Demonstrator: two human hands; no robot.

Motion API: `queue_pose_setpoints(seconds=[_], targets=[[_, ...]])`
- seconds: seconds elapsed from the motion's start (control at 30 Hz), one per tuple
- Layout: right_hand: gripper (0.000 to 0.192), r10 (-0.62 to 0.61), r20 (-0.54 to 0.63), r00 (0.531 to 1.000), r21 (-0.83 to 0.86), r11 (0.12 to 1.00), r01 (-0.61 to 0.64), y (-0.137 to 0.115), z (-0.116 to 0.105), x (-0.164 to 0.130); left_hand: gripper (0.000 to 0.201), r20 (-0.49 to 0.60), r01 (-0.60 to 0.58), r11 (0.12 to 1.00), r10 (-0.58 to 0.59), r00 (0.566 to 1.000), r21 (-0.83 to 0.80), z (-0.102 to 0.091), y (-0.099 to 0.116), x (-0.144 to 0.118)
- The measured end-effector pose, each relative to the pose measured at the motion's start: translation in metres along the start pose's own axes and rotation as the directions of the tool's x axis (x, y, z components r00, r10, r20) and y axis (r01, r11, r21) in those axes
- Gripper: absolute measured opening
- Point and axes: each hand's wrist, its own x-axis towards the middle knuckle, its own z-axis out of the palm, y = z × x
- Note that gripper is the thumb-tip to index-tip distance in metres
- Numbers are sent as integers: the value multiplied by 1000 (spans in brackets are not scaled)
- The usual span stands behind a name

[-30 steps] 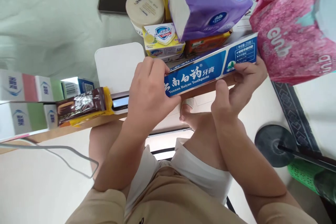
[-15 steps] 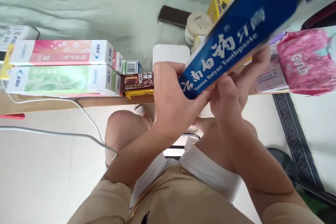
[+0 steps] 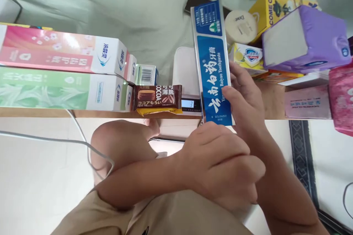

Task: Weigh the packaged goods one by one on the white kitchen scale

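The blue toothpaste box, held level a second ago and then tipped toward 2 o'clock, now stands nearly upright, pointing to 12 o'clock. The left hand has let go and dropped below it; only the right hand grips it.

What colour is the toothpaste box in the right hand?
Blue with white lettering and silver edges, on the toothpaste box; head view.
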Motion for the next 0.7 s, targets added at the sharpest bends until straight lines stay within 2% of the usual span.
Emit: queue_pose_setpoints(seconds=[0.1, 0.17, 0.27, 0.43, 0.5, 0.6, 0.67, 0.7], targets=[[52, -30, -2, 1000, -99, 995, 30, 1, 3, 7, 18, -124, -20, 999, 15, 992, -42, 6, -12, 0], [49, -42, -16, 999, -126, 991, 40, 0, 4, 9, 19, -94, 3, 999, -6, 996, -38, 6, -19, 3], [42, -82, -62, 995, -158, 985, 71, -1, 3, 10, 17, -119, -15, 999, 10, 993, -42, 6, -25, 4], [33, -149, -155, 977, -325, 941, 92, 0, -2, 7, 17, -120, -33, 997, 24, 993, -75, 7, -24, -1], [30, -255, -237, 937, -318, 932, 173, 3, -6, 5, 15, -78, -16, 994, 7, 997, -110, 6, -22, -4], [26, -423, -360, 832, -292, 898, 330, 9, -11, 3, 20, 6, -35, 972, 38, 999, -232, 3, -16, -7], [23, -463, -404, 789, -276, 884, 378, 13, -14, 3, 29, 41, -72, 953, 88, 995, -294, 3, -12, -9], [22, -463, -413, 784, -270, 885, 380, 14, -15, 2, 31, 49, -92, 948, 112, 992, -303, 3, -10, -9]])
